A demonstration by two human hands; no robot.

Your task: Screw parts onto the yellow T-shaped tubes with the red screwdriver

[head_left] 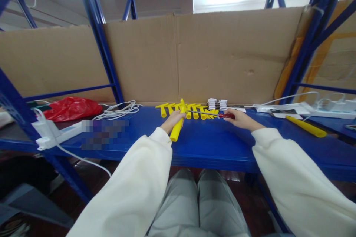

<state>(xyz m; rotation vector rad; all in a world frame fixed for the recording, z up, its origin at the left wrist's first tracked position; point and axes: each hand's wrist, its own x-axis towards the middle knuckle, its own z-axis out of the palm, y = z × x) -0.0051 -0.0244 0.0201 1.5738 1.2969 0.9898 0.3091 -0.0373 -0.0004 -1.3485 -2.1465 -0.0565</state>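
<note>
My left hand is closed around a yellow plastic tube-like piece, which it holds tilted above the blue shelf. In my right hand is a screwdriver with a red handle. Its long metal shaft points left and reaches the upper part of the yellow piece; whether the tip sits in it is too small to tell. Just behind my hands, several similar yellow pieces stand in a row, each with an arm sticking out to one side.
White-and-black stacked packets stand by the cardboard wall. On the right lie a long yellow piece and a white power strip. To the left are a coiled white cable, a red bag and another power strip.
</note>
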